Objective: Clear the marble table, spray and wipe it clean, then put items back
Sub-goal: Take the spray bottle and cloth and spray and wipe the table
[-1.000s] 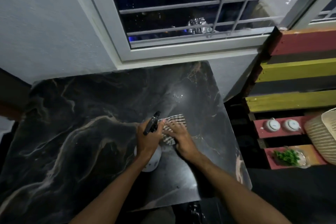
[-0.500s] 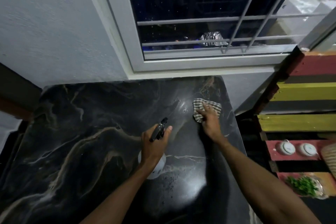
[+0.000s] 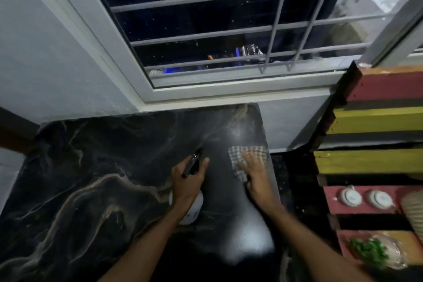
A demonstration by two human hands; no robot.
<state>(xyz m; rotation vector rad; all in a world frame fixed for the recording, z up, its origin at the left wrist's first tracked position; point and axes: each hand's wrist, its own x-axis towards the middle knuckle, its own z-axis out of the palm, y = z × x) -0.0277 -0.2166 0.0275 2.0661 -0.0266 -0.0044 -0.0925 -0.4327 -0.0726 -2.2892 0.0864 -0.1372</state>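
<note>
A person leans over a dark marble table [image 3: 91, 178] in mid-clean, forearms reaching in from the lower edge; nearest the body, the left hand [image 3: 187, 182] is curled tight round the neck of a spray bottle [image 3: 194, 209], its white body standing on the stone and its black nozzle aimed away toward the far wall; just beyond and to the right, apart from the bottle, the right hand [image 3: 255, 174] lies flat with fingers straight and spread, pressing a checked cloth [image 3: 250, 152] onto the tabletop close to its right edge and near the far corner; the cloth sits under and ahead of the fingers, so the broad veined stretch of stone likely yet to be wiped lies leftward, across the bottle arm; the right hand would have to sweep that way, or the bottle give room; off the table to the right, a painted pallet shelf [image 3: 377, 121] holds two lidded pots [image 3: 350, 197] and a bowl of greens [image 3: 368, 252], probably the cleared items; farthest off, a barred window [image 3: 229, 30] shows darkness outside.
</note>
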